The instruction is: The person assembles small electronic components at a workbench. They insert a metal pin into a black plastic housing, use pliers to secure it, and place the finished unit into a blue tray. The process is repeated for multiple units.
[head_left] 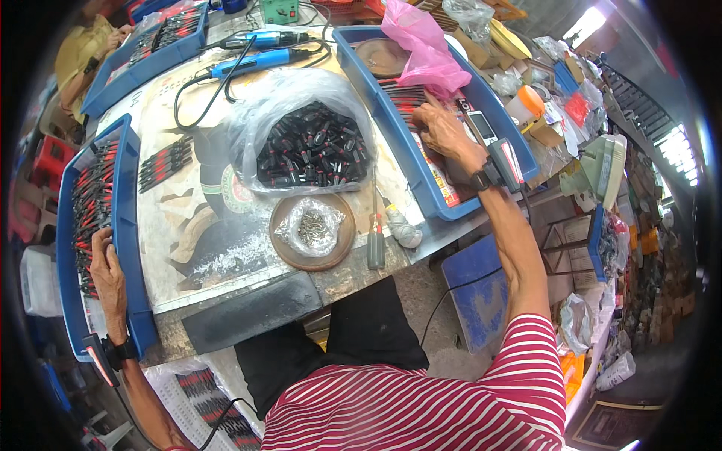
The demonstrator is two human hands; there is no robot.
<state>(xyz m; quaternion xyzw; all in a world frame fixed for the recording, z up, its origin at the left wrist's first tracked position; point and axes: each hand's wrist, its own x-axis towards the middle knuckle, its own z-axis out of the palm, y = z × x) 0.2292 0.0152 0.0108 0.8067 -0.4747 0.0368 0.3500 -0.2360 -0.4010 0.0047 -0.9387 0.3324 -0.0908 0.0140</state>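
At the left, my left hand point(109, 279) rests in a long blue tray point(129, 203), its fingers fairly straight over many slender black-and-red pieces point(92, 194). My right hand point(445, 131) reaches into another blue tray point(391, 146) at the right. Its bent fingers close at the ends of a row of similar black-and-red tools point(402, 96); the fingertips are partly hidden. Between the trays stands an open clear plastic bag point(244, 143) full of short black-and-red plastic parts point(312, 150). A loose row of black-and-red pieces point(165, 161) lies beside the left tray.
Near the table edge, a round brown dish point(282, 252) bears a plastic bag of small metal pieces point(312, 225). A screwdriver point(375, 244) lies beside it. Blue electric screwdrivers point(259, 62) with cords lie farther back. The right tray holds a pink bag point(425, 52) and a phone-like device point(481, 124).
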